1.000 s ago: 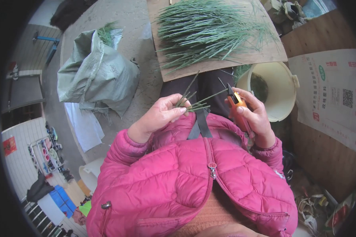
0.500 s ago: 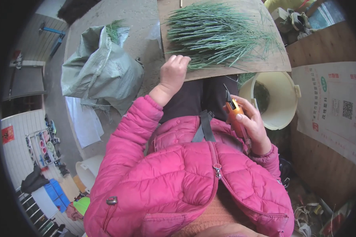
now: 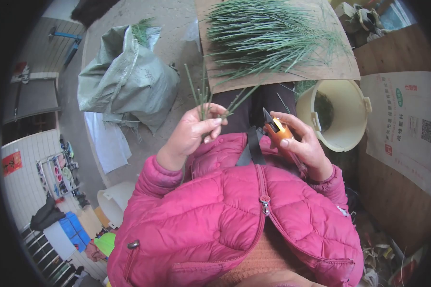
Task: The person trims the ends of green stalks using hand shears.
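Note:
My left hand (image 3: 191, 131) is raised in front of my jacket, thumb and fingers pinched on a few thin green stems (image 3: 203, 98) that fan upward. In my right hand (image 3: 304, 146) are orange-handled pruning shears (image 3: 280, 134), their dark pointed blades toward the board and spread apart. The two hands are apart, and the blades do not touch the stems. Beyond them, a large pile of similar green stems (image 3: 268, 38) lies on a wooden board (image 3: 292, 76) above my knees.
A cream bucket (image 3: 342, 138) with greenery inside stands right of my knees. Left of the board sits a grey-green woven sack (image 3: 129, 86), stems poking from its top. On the right rises a wooden panel (image 3: 392, 179) with a printed sheet (image 3: 404, 129) on it.
My left hand has drawn back from the near edge of the pile toward my body, bringing a few stems. My right hand stays near its place with the shears. The view has shifted slightly.

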Tool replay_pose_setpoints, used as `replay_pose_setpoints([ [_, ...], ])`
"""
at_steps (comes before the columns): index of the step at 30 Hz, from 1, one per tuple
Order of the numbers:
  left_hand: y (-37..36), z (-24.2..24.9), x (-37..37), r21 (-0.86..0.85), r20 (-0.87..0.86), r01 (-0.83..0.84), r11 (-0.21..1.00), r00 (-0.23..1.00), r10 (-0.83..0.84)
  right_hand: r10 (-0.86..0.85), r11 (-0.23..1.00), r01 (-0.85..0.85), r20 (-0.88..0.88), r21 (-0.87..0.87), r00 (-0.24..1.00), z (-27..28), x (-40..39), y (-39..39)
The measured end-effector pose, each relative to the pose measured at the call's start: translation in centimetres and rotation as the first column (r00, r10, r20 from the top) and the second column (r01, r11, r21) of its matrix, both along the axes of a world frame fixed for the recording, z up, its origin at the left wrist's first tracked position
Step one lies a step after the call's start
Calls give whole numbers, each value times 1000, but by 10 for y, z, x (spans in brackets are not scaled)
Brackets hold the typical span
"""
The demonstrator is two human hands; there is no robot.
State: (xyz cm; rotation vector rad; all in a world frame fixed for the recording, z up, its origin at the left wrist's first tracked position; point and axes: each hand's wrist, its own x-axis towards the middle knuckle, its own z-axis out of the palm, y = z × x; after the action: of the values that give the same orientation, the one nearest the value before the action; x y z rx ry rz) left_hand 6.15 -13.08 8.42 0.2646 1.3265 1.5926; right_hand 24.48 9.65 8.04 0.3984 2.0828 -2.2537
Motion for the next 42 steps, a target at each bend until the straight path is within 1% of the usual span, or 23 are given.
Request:
replay_pose_setpoints([
  [2,17,0,8,13,137,-13,1000,991,11,-2,1000,2,-23,21,1000,2,2,0],
  [3,24,0,11,18,173,-8,1000,985,5,-10,1000,11,-26,29,1000,3,3,1],
  [6,37,-1,16,-6,145,42,999,989,-41,-34,999,35,-33,32,999,4,7,3],
  [15,36,1,18,-24,129,62,998,990,-58,-44,999,45,-28,27,999,3,6,5],
  [17,35,0,18,-37,111,75,996,991,-71,-52,995,53,-20,84,998,4,7,5],
  [21,33,-1,15,-7,70,86,996,994,-85,-52,992,55,-30,117,998,0,8,6],
  [24,33,-3,15,1,69,88,996,994,-88,-35,994,36,-13,100,999,5,7,6],
  [27,34,-3,16,-8,50,92,996,995,-92,-32,997,35,-47,65,998,4,7,5],
  [36,33,-1,15,-20,27,102,995,994,-101,-62,993,69,-72,100,995,2,9,4],
  [39,33,2,14,-28,51,113,993,992,-112,-49,996,55,-72,75,996,-1,8,5],
  [42,34,2,15,-2,68,136,991,988,-136,-13,999,15,-52,52,999,3,7,4],
])
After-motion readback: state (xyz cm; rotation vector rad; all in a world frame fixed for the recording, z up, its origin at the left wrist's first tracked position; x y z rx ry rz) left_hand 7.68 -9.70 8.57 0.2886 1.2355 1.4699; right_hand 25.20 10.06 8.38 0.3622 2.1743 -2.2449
